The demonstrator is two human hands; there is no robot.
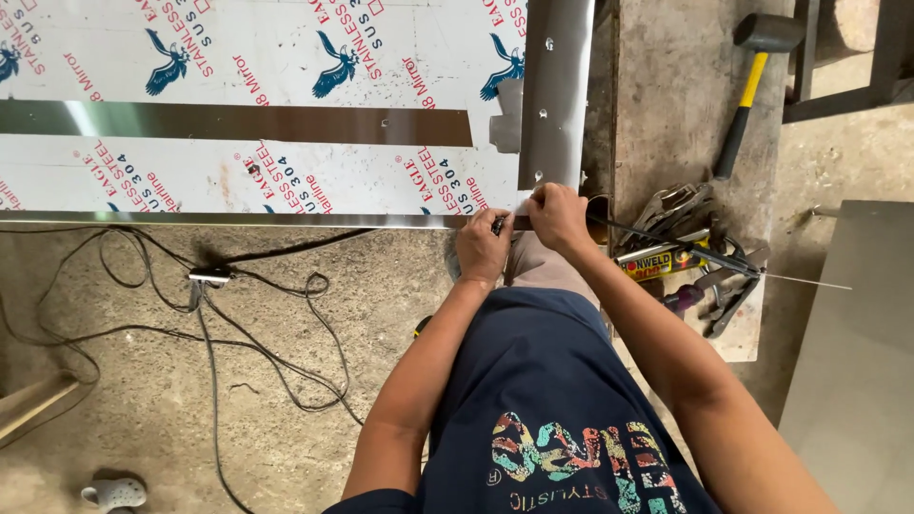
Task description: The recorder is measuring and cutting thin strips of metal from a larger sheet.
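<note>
A large steel sheet (286,181) covered in white protective film with red and blue print lies across the top of the view. Its near edge is a bare metal strip. My left hand (483,247) is closed at that edge near the sheet's right corner, with a small dark object (498,226) showing between its fingers. My right hand (557,217) pinches the same edge just to the right, fingers closed on the corner. Both hands touch each other.
A bare metal bar (555,90) lies upright on the sheet's right side. A hammer with a yellow and black handle (747,90) rests on a worn bench. Pliers and clamps (705,262) lie beside my right arm. Black cables (219,314) lie on the concrete floor.
</note>
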